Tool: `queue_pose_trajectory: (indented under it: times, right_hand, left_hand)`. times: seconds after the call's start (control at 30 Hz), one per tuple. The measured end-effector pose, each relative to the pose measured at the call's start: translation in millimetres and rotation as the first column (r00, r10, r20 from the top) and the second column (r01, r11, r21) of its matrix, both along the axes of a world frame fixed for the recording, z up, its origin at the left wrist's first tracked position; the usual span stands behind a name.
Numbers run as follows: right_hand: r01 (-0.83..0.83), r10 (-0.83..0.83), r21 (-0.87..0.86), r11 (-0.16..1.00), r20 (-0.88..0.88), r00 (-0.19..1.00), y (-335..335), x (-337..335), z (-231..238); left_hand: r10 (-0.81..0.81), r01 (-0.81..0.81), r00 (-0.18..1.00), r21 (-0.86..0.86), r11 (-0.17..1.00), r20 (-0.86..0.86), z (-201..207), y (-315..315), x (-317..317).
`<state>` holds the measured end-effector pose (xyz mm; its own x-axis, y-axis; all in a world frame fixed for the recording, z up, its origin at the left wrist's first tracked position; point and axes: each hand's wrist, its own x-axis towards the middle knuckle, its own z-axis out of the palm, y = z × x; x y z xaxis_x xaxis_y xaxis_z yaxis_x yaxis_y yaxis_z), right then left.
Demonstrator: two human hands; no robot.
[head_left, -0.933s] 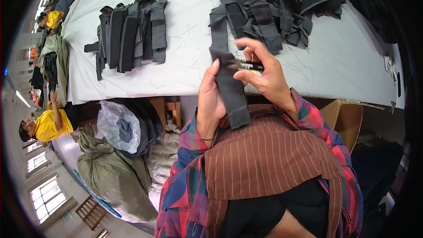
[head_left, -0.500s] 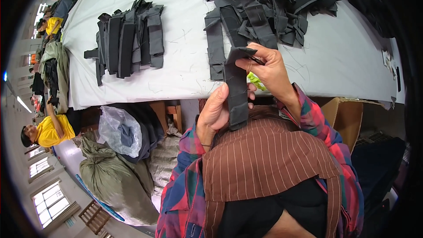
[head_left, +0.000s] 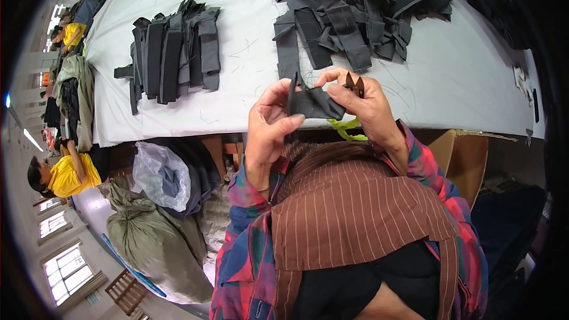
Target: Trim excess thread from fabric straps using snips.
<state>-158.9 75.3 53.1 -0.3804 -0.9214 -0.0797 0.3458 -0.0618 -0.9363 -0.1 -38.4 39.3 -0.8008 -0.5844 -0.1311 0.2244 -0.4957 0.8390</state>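
Observation:
Over the near edge of the table, a dark grey fabric strip (head_left: 314,105) is stretched and bent between my two hands. My left hand (head_left: 265,123) pinches its left end between thumb and fingers. The thumb and forefinger of my right hand (head_left: 373,105) hold the other end. Also tucked in that right hand is a small pair of dark thread snips (head_left: 354,83), blades pointing up and apart. Just beyond my hands lie more loose strips (head_left: 287,44) from a large heap (head_left: 367,9). A neater row of strips (head_left: 172,59) lies to the left.
White cloth covers the table (head_left: 243,101), with loose threads scattered on it. A bright green item (head_left: 349,129) shows below my right hand. Under the table edge are a cardboard box (head_left: 462,163) and a large sack (head_left: 154,237). A person in yellow (head_left: 71,175) is at far left.
The strip hung lengthwise before; now it is turned sideways and folded between my hands. My left hand has risen and moved left. The snips' blades now point upward.

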Motion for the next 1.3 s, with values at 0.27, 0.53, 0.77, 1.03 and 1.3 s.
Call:
queue_pose_trajectory:
  times: [0.27,0.53,0.77,1.03,1.3]
  right_hand:
    - [0.026,-0.023,0.055,0.998,-0.069,0.997,3.2,2.0,0.4]
    - [-0.002,0.000,0.009,1.000,0.204,0.979,9.5,-1.0,-20.5]
    - [0.107,-0.118,-0.199,0.974,-0.043,0.992,7.3,-1.8,9.1]
    - [-0.008,-0.019,-0.048,0.999,-0.532,0.846,3.4,6.3,2.0]
    - [-0.007,-0.063,-0.131,0.991,-0.523,0.850,-0.4,15.6,5.1]
  left_hand:
    - [0.224,0.120,0.954,-0.937,0.327,0.200,38.7,-11.5,-8.3]
    - [0.127,-0.059,0.991,-0.713,0.698,0.042,16.5,-7.0,4.2]
    - [0.216,0.081,0.960,-0.911,0.403,0.180,27.1,-12.1,5.7]
    - [0.120,0.083,0.975,-0.811,0.580,0.186,21.6,-4.7,2.7]
    - [0.010,0.018,0.999,-0.520,0.854,0.052,15.1,-2.6,9.9]
